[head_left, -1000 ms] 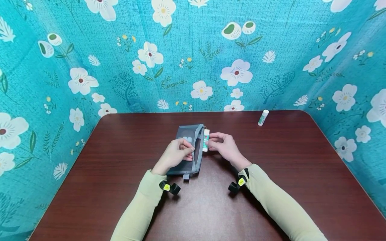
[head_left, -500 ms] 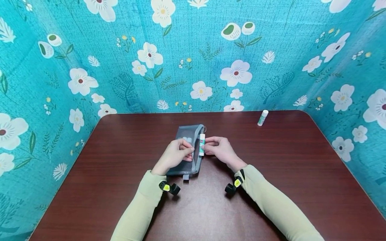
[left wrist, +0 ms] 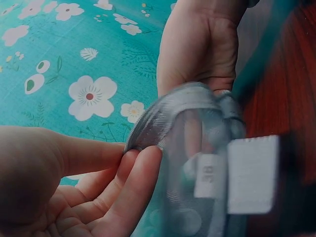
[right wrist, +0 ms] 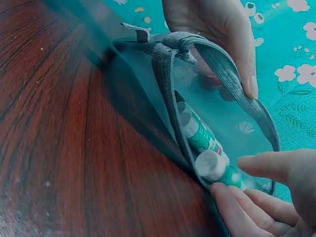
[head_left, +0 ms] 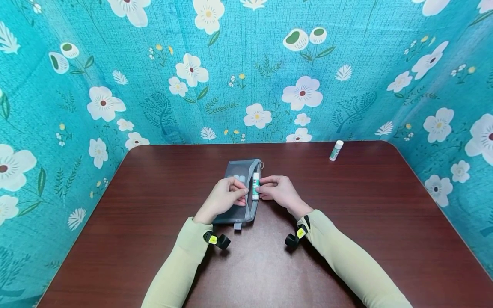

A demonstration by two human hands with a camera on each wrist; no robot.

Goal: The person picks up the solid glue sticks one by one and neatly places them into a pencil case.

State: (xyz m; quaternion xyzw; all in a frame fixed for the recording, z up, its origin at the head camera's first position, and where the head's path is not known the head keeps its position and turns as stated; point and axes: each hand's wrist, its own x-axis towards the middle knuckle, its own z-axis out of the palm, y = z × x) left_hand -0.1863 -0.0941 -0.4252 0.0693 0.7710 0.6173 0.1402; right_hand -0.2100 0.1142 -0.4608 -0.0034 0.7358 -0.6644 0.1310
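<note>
A grey mesh zip pouch (head_left: 236,166) lies on the table with its zipped mouth held apart. My left hand (head_left: 225,196) pinches one edge of that mouth between thumb and fingers, as the left wrist view of the pouch rim (left wrist: 192,101) shows. My right hand (head_left: 283,191) holds a white-and-green glue stick (head_left: 256,179) by its side, right at the mouth. In the right wrist view this glue stick (right wrist: 211,165) sits just inside the rim. Beside it, inside the pouch, lies another glue stick (right wrist: 201,136); pale caps show through the mesh in the head view.
A further glue stick (head_left: 336,150) is at the back right of the dark red wooden table (head_left: 154,179). Behind the table hangs a blue flowered cloth (head_left: 231,85), which also runs along both sides. A small metal ring (head_left: 262,165) hangs at the pouch's far corner.
My right hand has moved left with the glue stick, from beside the pouch to over its mouth and slightly down. The left hand keeps its pinch on the edge.
</note>
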